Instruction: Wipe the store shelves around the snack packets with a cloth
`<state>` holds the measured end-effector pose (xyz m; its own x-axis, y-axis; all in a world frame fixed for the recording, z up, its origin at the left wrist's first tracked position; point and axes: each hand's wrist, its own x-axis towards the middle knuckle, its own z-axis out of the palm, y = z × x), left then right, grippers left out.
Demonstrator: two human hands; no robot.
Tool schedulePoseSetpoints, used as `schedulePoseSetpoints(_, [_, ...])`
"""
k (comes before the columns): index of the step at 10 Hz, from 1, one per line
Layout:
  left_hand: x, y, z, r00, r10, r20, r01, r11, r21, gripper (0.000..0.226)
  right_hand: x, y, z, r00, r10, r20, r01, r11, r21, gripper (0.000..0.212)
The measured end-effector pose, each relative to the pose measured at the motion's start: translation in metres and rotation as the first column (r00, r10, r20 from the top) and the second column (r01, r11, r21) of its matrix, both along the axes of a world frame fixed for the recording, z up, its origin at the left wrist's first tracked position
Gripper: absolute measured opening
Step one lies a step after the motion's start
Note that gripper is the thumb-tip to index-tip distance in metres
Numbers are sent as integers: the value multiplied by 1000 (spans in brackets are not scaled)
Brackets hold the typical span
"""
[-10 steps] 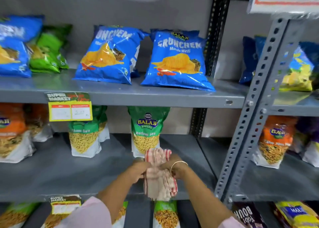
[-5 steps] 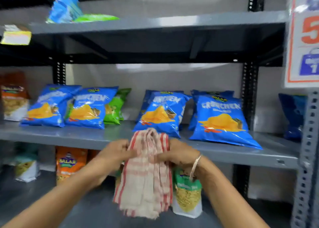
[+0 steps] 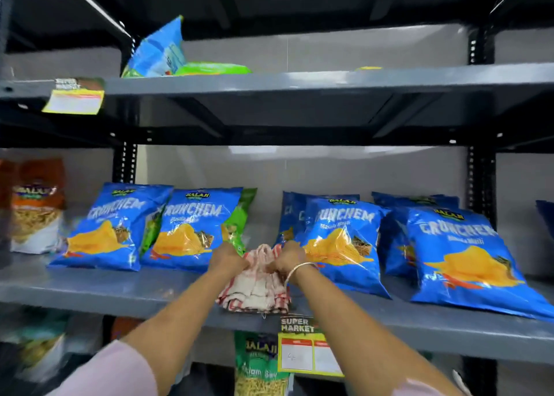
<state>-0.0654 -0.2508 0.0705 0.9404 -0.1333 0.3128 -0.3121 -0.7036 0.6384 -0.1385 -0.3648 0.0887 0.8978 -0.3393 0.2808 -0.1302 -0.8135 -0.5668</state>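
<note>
A red-and-white striped cloth [image 3: 254, 287] lies bunched on the grey middle shelf [image 3: 120, 290], in the gap between two groups of blue snack packets. My left hand [image 3: 226, 259] grips its left upper edge and my right hand [image 3: 287, 259], with a bangle on the wrist, grips its right upper edge. One blue packet [image 3: 189, 230] lies just left of my hands, with a green packet behind it. Another blue packet [image 3: 341, 242] lies just right of them.
More blue packets [image 3: 461, 260] fill the shelf's right end, and an orange packet [image 3: 36, 206] stands at far left. The upper shelf [image 3: 299, 82] holds a blue and a green packet. Price tags [image 3: 305, 350] hang from the shelf lips. A green packet [image 3: 260, 362] stands below.
My hands lifted the cloth from the lower shelf up to the middle shelf and set it down between the blue packets. The view tilted upward.
</note>
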Motion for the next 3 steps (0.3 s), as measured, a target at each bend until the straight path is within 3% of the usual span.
schedulePoseSetpoints(1, [7, -4, -17, 1000, -13, 18, 10, 991, 130, 39, 6, 10, -15, 999, -43, -7, 42, 988, -148, 29])
schedulePoseSetpoints(2, [1, -2, -15, 997, 26, 75, -44, 964, 262, 43, -9, 21, -4, 993, -38, 109, 58, 981, -184, 37])
schedulePoseSetpoints(3, [-3, -1, -1, 977, 77, 198, -134, 946, 295, 58, -53, 36, 41, 832, 191, 522, -284, 953, 104, 21])
